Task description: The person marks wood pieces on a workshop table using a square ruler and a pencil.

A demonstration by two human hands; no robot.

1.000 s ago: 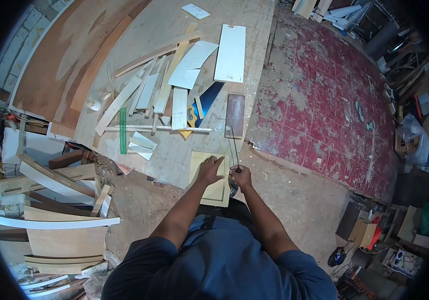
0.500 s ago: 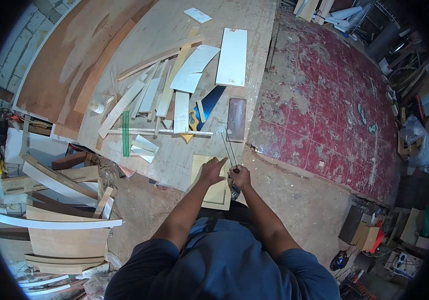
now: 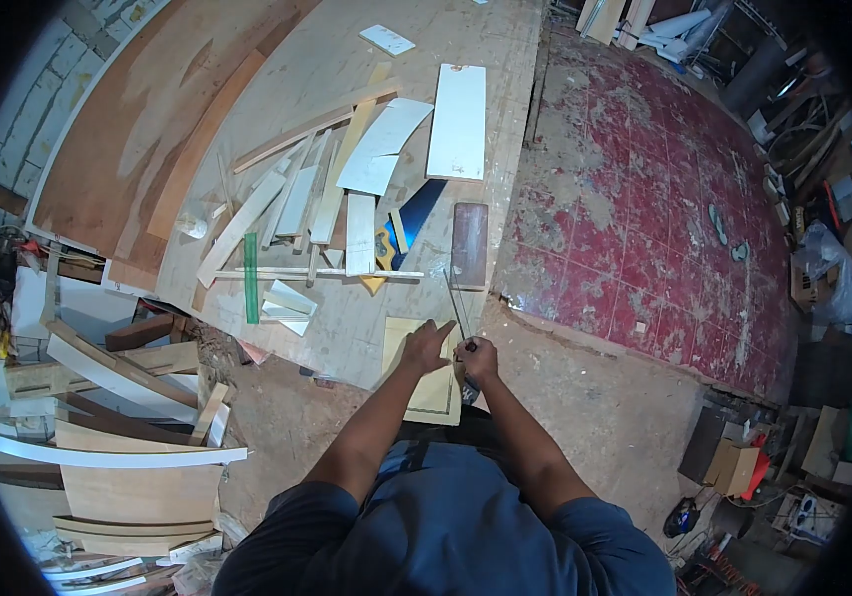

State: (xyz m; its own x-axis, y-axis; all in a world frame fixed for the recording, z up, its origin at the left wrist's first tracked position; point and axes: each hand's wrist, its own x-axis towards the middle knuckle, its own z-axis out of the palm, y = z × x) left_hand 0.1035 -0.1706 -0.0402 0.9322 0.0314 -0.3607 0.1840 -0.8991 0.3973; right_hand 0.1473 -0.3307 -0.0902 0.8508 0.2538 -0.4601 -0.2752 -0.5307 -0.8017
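Observation:
A pale yellow wooden board [image 3: 430, 399] lies at the near edge of the table, with a dark line running along its lower right part. My left hand [image 3: 426, 350] rests on the board's upper part, fingers stretched and thumb apart. At the board's right edge my right hand [image 3: 476, 360] is closed round the handle of what looks like a coping saw [image 3: 456, 301]. Its thin metal frame points up and away from me. Where the blade meets the board is hard to make out. Just beyond the saw, a brown rectangular block [image 3: 469, 244] lies flat.
Wood strips and white offcuts [image 3: 368, 159] are spread over the table [image 3: 347, 333], with a handsaw [image 3: 415, 224] among them. A green strip [image 3: 251, 278] lies to the left. Curved wooden pieces [image 3: 123, 368] are stacked at left. Worn red tiles [image 3: 635, 219] cover the floor at right.
The saw's frame now shows nearly as one line, where two separate lines showed before. My right hand has shifted slightly downward in view. My left hand stays on the board.

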